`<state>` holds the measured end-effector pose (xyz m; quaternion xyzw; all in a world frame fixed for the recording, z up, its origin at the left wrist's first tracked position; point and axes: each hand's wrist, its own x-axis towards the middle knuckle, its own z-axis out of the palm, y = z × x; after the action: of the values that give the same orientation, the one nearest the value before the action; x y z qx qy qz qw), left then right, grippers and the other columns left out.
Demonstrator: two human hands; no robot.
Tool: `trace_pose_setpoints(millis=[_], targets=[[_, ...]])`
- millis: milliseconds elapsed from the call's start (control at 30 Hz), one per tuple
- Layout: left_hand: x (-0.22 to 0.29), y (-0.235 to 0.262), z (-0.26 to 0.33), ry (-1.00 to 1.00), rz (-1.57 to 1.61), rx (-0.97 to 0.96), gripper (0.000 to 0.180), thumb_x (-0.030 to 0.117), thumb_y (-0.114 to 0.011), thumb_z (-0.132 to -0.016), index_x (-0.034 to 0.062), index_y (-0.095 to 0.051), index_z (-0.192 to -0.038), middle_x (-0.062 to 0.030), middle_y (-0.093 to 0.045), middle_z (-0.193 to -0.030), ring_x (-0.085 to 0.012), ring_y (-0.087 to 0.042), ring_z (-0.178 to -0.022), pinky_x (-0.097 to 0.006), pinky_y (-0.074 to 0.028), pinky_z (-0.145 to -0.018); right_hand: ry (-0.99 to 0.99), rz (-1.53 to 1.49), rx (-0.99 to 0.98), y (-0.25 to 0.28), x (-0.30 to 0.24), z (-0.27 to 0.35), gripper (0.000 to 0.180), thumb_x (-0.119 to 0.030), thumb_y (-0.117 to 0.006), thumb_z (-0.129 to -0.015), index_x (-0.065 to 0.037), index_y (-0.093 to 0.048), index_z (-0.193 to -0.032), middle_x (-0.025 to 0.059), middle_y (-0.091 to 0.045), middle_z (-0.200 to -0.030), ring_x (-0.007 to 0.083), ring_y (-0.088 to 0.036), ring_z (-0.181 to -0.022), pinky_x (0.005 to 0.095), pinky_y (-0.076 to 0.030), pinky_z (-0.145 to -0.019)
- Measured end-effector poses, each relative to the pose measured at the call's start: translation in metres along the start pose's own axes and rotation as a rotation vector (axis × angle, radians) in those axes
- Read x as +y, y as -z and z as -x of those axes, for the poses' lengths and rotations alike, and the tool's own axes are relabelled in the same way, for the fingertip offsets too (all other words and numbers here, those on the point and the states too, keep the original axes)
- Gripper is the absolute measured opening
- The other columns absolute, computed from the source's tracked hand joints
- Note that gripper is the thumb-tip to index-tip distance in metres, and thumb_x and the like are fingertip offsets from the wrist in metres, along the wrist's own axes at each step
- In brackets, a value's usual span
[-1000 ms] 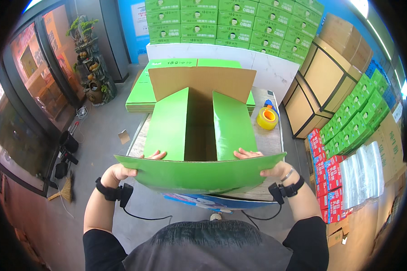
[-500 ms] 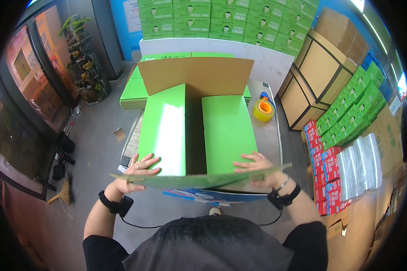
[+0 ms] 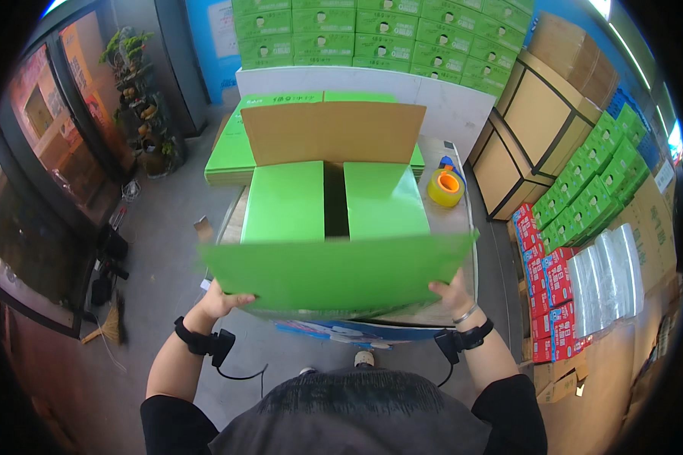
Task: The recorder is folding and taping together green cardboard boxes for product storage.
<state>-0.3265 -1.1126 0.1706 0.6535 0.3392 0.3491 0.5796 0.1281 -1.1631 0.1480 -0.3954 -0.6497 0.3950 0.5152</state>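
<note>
Both hands, left (image 3: 218, 302) and right (image 3: 454, 292), gripped the box's (image 3: 334, 220) near flap (image 3: 334, 271) at the bench's (image 3: 448, 220) near edge, fingers curled around its corners.

Near side: the raised green front flap (image 3: 334, 273) stands between both hands and the box top.
Box top: 2 green side flaps (image 3: 284, 203) lie folded in, leaving a narrow gap (image 3: 334, 199) between them.
Far side: the upright brown rear flap (image 3: 332, 133) blocks passage.
Right: bare table (image 3: 451, 220) strip, with a yellow tape roll (image 3: 445, 187) on it.
</note>
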Motion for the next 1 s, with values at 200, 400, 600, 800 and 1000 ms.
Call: trace_pose_setpoints(millis=[200, 400, 600, 800, 1000], targets=[[-0.002, -0.040, -0.013, -0.338, -0.130, 0.604, 0.059, 0.003, -0.064, -0.073, 0.0024, -0.043, -0.129, -0.0195, -0.035, -0.138, -0.0305, -0.024, -0.132, -0.038, -0.028, -0.103, -0.046, 0.134, 0.236, -0.021, -0.017, -0.017, 0.065, -0.036, -0.065, -0.080, -0.005, -0.039, -0.132, 0.0132, -0.034, -0.139, 0.0274, -0.030, -0.129, 0.0416, -0.024, -0.104], [0.011, -0.034, -0.006, -0.145, -0.996, 0.213, 0.036, 0.011, -0.054, -0.080, 0.0124, -0.059, -0.115, -0.0171, -0.031, -0.141, -0.0463, -0.018, -0.130, -0.047, -0.022, -0.106, -0.285, 1.080, -0.530, 0.002, -0.059, -0.050, 0.058, -0.042, -0.057, -0.083, -0.014, -0.041, -0.132, 0.0075, -0.026, -0.145, 0.0361, -0.012, -0.135, 0.0561, -0.008, -0.106], [0.016, -0.045, -0.002, -0.130, -0.952, 0.288, 0.034, 0.016, -0.061, -0.078, 0.0114, -0.061, -0.112, -0.0154, -0.033, -0.140, -0.0460, -0.023, -0.129, -0.047, -0.028, -0.104, 0.240, 1.304, -0.091, 0.023, -0.111, -0.206, 0.029, -0.029, -0.055, -0.082, -0.011, -0.062, -0.103, 0.0148, -0.062, -0.095, 0.0279, -0.055, -0.093, 0.0408, -0.045, -0.076], [0.015, -0.044, -0.001, -0.140, -0.955, 0.308, 0.035, 0.016, -0.064, -0.077, 0.0124, -0.061, -0.112, -0.0133, -0.034, -0.140, -0.0461, -0.026, -0.127, -0.047, -0.030, -0.103, 0.251, 1.422, -0.040, 0.005, -0.084, -0.290, 0.047, -0.035, -0.051, -0.084, -0.004, -0.051, -0.120, 0.0164, -0.057, -0.113, 0.0297, -0.050, -0.106, 0.0379, -0.042, -0.091], [0.008, -0.043, -0.003, -0.221, -0.903, 0.346, 0.037, 0.015, -0.065, -0.075, 0.0130, -0.061, -0.112, -0.0135, -0.034, -0.140, -0.0443, -0.035, -0.123, -0.046, -0.033, -0.100, 0.641, 1.382, -0.043, -0.005, -0.069, -0.196, 0.047, -0.035, -0.052, -0.083, 0.005, -0.056, -0.109, 0.0163, -0.062, -0.095, 0.0291, -0.057, -0.089, 0.0361, -0.047, -0.080]])
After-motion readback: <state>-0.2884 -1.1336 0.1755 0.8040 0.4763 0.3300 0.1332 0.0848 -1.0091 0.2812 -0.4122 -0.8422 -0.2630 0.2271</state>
